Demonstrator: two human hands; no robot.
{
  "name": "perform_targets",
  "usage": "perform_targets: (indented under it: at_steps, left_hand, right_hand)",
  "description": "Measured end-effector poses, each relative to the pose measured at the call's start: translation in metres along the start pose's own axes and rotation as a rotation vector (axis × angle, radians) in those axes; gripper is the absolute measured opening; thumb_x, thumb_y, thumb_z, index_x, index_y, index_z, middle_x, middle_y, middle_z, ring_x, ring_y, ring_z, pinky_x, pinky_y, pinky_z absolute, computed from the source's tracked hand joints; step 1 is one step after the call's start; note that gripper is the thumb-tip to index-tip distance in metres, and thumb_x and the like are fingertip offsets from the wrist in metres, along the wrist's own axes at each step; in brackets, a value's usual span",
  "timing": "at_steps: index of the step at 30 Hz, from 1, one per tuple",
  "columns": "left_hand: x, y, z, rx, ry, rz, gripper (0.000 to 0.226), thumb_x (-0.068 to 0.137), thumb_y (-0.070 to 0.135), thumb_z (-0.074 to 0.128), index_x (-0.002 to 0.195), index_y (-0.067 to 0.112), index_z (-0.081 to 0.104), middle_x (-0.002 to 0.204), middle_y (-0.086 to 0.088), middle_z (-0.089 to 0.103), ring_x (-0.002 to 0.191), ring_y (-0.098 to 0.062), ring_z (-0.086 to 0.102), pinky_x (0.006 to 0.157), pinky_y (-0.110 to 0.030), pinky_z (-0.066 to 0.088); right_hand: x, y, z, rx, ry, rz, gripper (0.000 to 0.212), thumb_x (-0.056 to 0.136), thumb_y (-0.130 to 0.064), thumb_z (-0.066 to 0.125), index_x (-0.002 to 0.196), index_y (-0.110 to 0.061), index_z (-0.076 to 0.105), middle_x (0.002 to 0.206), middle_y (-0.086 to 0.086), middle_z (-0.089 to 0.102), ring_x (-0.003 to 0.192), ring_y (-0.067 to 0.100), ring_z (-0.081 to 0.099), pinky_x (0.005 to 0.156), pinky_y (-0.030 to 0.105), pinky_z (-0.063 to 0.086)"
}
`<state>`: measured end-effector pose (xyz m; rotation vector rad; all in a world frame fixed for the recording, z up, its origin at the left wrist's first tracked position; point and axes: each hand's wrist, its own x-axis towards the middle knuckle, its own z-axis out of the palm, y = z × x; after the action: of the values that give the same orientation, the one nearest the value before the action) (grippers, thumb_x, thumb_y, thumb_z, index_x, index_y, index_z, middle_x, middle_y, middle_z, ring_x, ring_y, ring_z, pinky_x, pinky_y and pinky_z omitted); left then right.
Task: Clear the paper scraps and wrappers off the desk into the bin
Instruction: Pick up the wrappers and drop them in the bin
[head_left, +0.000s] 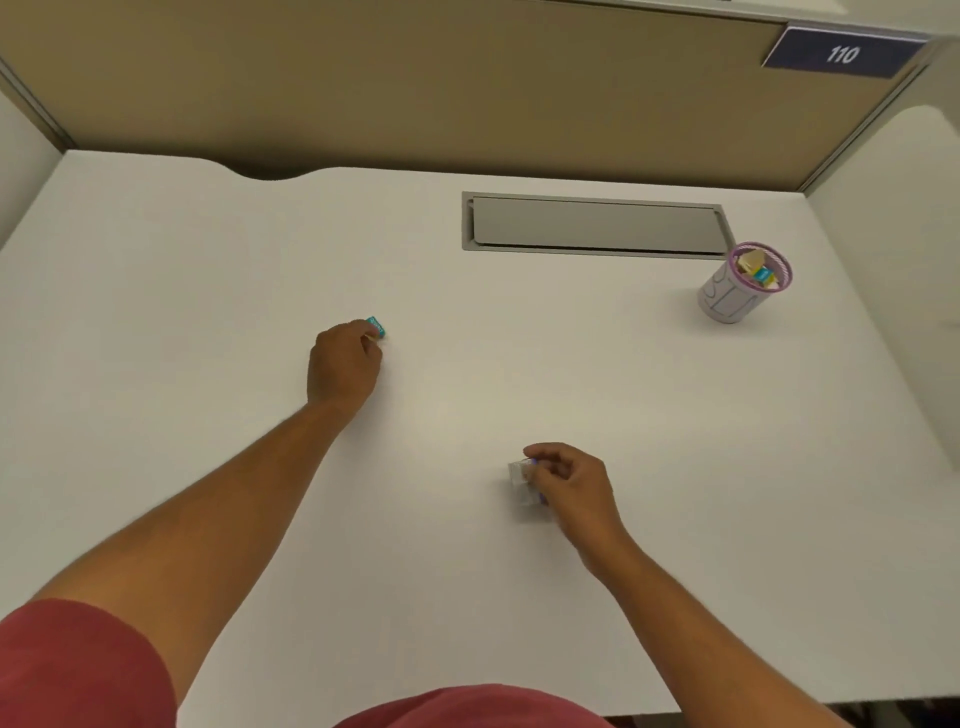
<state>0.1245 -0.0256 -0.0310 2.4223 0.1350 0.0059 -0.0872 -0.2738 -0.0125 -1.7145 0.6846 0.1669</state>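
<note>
Head view: low and right of the middle, the right hand pinches a clear wrapper on the white desk. Farther up, the left hand pinches a teal scrap. At the upper right stands the little bin, with scraps inside.

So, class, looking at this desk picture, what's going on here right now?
A person in a red shirt is clearing a white desk. The left hand pinches a small teal wrapper at mid-desk, while the right hand grips a crumpled clear wrapper nearer the body. A small grey bin with a purple rim stands at the far right and already holds some scraps. Both pieces are yet to reach it.
</note>
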Motion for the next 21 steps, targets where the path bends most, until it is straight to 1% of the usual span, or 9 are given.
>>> perform_targets:
  at_steps: [3,5,7,9,11,13,15,18,21]
  left_hand:
    - [-0.008,0.013,0.013,0.021,0.028,0.004,0.024,0.088,0.020,0.061,0.110,0.013,0.069,0.114,-0.011,0.058,0.104,-0.034,0.062,0.083,-0.034,0.046]
    - [-0.009,0.022,0.020,0.032,0.049,-0.058,0.038,0.087,0.029,0.066,0.120,0.011,0.059,0.121,-0.014,0.049,0.109,-0.038,0.056,0.084,-0.040,0.047]
    - [-0.005,0.028,0.024,0.061,0.033,-0.118,0.062,0.089,0.039,0.070,0.140,0.011,0.049,0.134,-0.018,0.045,0.119,-0.042,0.053,0.094,-0.047,0.050]
    - [0.003,0.029,0.027,0.134,-0.005,-0.147,0.070,0.093,0.045,0.070,0.148,0.009,0.045,0.140,-0.020,0.043,0.126,-0.043,0.050,0.102,-0.051,0.049]
    - [0.011,0.030,0.030,0.210,-0.021,-0.131,0.054,0.097,0.037,0.066,0.139,0.005,0.055,0.136,-0.022,0.046,0.125,-0.045,0.051,0.105,-0.050,0.047]
    - [0.014,0.036,0.036,0.183,0.001,-0.116,0.032,0.099,0.020,0.060,0.126,0.004,0.066,0.130,-0.021,0.052,0.120,-0.043,0.057,0.103,-0.046,0.046]
    - [0.010,0.052,0.045,0.119,0.000,-0.110,0.026,0.095,0.007,0.056,0.115,0.007,0.074,0.125,-0.019,0.061,0.115,-0.039,0.062,0.098,-0.040,0.047]
    - [-0.006,0.090,0.067,0.008,-0.080,-0.050,0.019,0.092,0.008,0.070,0.109,0.008,0.078,0.119,-0.012,0.073,0.110,-0.032,0.069,0.094,-0.033,0.049]
    - [-0.025,0.143,0.095,-0.250,-0.145,-0.132,0.020,0.081,0.017,0.088,0.098,0.011,0.079,0.103,-0.008,0.078,0.085,-0.026,0.075,0.075,-0.028,0.056]
  right_hand:
    - [0.003,0.002,-0.019,0.098,0.019,0.045,0.018,0.092,-0.014,0.070,0.098,-0.029,0.079,0.095,0.006,0.078,0.071,0.006,0.065,0.068,0.027,0.051]
    - [0.003,0.003,-0.029,0.148,0.023,0.063,0.018,0.092,-0.013,0.071,0.098,-0.028,0.078,0.098,0.008,0.077,0.075,0.009,0.067,0.072,0.033,0.054]
    - [0.004,0.004,-0.038,0.226,0.015,0.093,0.017,0.092,-0.013,0.071,0.100,-0.027,0.078,0.098,0.006,0.079,0.082,0.016,0.070,0.079,0.042,0.059]
    - [0.006,0.004,-0.048,0.324,-0.006,0.118,0.017,0.091,-0.012,0.072,0.103,-0.023,0.078,0.098,0.004,0.080,0.083,0.019,0.071,0.083,0.041,0.060]
    - [0.011,0.003,-0.061,0.413,-0.033,0.136,0.017,0.091,-0.014,0.073,0.106,-0.020,0.077,0.098,0.003,0.080,0.084,0.017,0.072,0.080,0.035,0.058]
    - [0.018,0.001,-0.077,0.504,-0.043,0.146,0.017,0.090,-0.015,0.075,0.106,-0.017,0.077,0.099,0.004,0.078,0.084,0.016,0.072,0.077,0.031,0.057]
    - [0.028,0.000,-0.096,0.589,-0.037,0.137,0.017,0.089,-0.013,0.077,0.106,-0.015,0.076,0.098,0.006,0.078,0.085,0.018,0.073,0.075,0.028,0.059]
    - [0.046,-0.005,-0.127,0.673,-0.020,0.094,0.024,0.089,-0.010,0.078,0.113,-0.008,0.072,0.101,0.010,0.080,0.090,0.023,0.076,0.077,0.028,0.061]
    - [0.066,-0.013,-0.158,0.725,0.002,0.038,0.026,0.091,-0.005,0.075,0.116,-0.005,0.069,0.103,0.014,0.078,0.095,0.027,0.077,0.080,0.030,0.063]
